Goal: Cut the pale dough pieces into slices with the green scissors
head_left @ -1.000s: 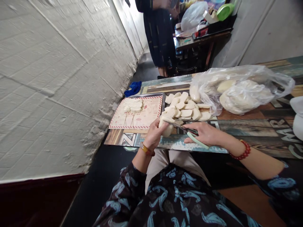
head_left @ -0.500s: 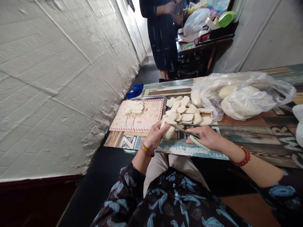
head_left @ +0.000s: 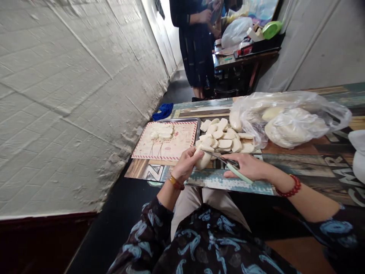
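Observation:
A pale, smooth piece that looks like a steamed bun point(head_left: 203, 162) is gripped in my left hand point(head_left: 183, 166), thumb on its near side. My right hand point(head_left: 252, 166) holds scissors point(head_left: 239, 174) with pale green handles. Their blades point left and meet the bun's upper part. Just beyond the bun lies a loose heap of cut white slices point(head_left: 225, 144) on the table. Left of the heap, a metal tray point(head_left: 199, 131) sits partly under a printed paper sheet point(head_left: 142, 146), with slices point(head_left: 164, 131) grouped on the paper.
A clear plastic bag point(head_left: 308, 114) of whole buns lies right of the heap on the patterned table point(head_left: 296, 167). A blue cloth point(head_left: 163, 111) lies by the white wall point(head_left: 71, 91). Beyond, a person in dark clothes point(head_left: 195, 57) stands beside a cluttered table point(head_left: 242, 59).
Both hands stay almost in place, with the scissors still at the bun. The green handle has tilted slightly, and the whole view has shifted a little.

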The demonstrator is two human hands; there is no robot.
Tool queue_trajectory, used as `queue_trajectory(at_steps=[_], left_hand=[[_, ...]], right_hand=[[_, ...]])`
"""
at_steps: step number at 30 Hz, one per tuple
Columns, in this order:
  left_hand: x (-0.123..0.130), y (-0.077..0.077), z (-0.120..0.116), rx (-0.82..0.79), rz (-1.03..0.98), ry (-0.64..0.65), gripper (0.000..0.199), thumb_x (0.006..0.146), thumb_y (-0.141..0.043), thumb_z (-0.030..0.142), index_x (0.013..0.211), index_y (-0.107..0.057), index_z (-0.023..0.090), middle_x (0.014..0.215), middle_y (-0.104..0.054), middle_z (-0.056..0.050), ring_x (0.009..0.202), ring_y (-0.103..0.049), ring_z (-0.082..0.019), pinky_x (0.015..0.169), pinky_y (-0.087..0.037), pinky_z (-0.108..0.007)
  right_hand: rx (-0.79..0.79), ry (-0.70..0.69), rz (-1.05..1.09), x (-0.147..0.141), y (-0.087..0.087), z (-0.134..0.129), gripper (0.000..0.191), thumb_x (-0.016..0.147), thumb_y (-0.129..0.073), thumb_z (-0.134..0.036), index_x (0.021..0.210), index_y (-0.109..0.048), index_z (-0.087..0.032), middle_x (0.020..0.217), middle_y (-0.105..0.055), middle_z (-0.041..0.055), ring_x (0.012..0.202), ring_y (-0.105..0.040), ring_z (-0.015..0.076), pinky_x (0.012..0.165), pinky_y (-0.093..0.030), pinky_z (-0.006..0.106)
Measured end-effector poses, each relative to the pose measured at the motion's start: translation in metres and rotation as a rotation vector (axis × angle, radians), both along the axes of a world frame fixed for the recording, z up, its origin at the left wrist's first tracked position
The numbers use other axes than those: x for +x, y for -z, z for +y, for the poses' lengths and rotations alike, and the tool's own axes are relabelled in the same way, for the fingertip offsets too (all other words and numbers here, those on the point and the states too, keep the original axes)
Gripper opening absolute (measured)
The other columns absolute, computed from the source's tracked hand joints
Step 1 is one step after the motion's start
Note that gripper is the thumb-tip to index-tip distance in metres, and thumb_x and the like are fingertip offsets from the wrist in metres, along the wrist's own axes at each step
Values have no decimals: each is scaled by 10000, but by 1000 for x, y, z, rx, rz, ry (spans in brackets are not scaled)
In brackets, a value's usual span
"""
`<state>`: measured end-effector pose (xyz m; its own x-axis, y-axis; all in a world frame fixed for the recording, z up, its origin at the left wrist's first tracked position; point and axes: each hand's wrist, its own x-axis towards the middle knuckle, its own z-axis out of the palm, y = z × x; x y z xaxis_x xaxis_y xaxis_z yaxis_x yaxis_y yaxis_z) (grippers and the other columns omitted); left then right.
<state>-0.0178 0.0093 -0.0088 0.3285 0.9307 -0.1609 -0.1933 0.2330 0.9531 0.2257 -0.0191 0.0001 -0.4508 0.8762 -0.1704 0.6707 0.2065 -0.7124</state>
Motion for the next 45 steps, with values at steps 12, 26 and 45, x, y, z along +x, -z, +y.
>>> queue_trajectory(at_steps=[12, 26, 45], left_hand=[[3, -3, 5, 75, 136, 1, 402, 690, -815, 454, 907, -728, 127, 857, -708, -45, 750, -599, -147, 711, -453, -248], [9, -2, 31, 50, 157, 55, 412, 644, -846, 439, 885, -753, 117, 827, -713, -53, 722, -597, -135, 650, -446, -223], [-3, -2, 5, -19, -102, -38, 516, 662, -857, 379, 1094, -684, 158, 1139, -707, -103, 998, -653, -212, 803, -502, -271]], right_hand=[[-7, -18, 98, -4, 4, 20, 658, 727, -736, -534, 1270, -682, -166, 1231, -717, 107, 1072, -666, 309, 934, -514, 395], [52, 5, 160, 5, 12, 30, 483, 800, -664, -563, 1007, -784, -143, 713, -712, 16, 647, -580, 168, 586, -396, 253], [94, 48, 7, 18, 10, -1, 707, 729, -728, -543, 1324, -626, -176, 1167, -715, 134, 1045, -667, 320, 886, -543, 411]])
